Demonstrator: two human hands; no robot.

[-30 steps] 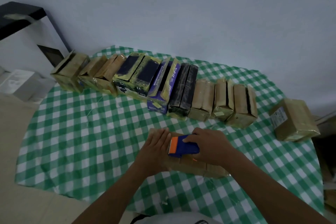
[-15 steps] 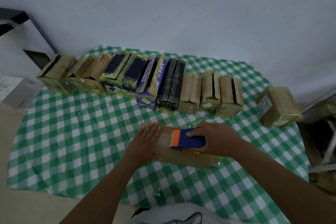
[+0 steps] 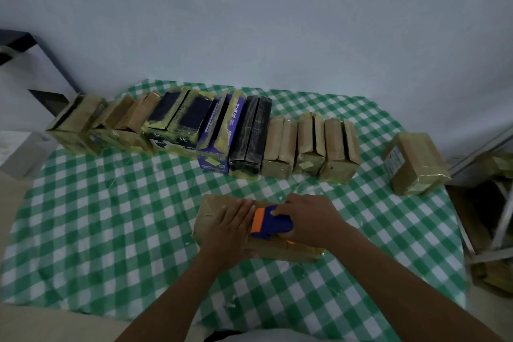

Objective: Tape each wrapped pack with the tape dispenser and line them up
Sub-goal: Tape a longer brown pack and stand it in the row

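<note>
Since half a second ago your left hand (image 3: 233, 230) has slid right along the brown wrapped pack (image 3: 213, 205). The pack's left end now shows bare. The strip of wrapping that lay open between your fingertips and the tape dispenser (image 3: 273, 223) has closed up, and the dispenser's orange end now sits just beside them.

In the head view, the pack lies low in the middle of the frame on the green checked tablecloth (image 3: 111, 216), in front of the others and apart from them. Its long axis runs left to right, dipping a little toward the lower right.

Your left hand lies flat on top of it, fingers straight and together. It is probably there to pin the pack down and smooth the tape as it goes on.

Your right hand (image 3: 311, 219) is wrapped over the dispenser's blue body, fingers curled round it, holding it down on the pack's top. The dispenser lies along the pack's length with its orange end pointing to the left of the frame, toward your left hand. That suits a strip laid lengthwise. The tape itself is too faint to make out.

Behind, the row of packs (image 3: 280, 144) stands on edge, side against side. It runs from the upper left toward the right of centre, with the long axes pointing away from you. Brown ones sit at both ends and darker boxes in the middle.

A lone pack (image 3: 416, 164) lies well apart at the right edge of the cloth, turned at an angle and not yet in line. The row's right end looks like the natural slot for the pack under your hands.
</note>
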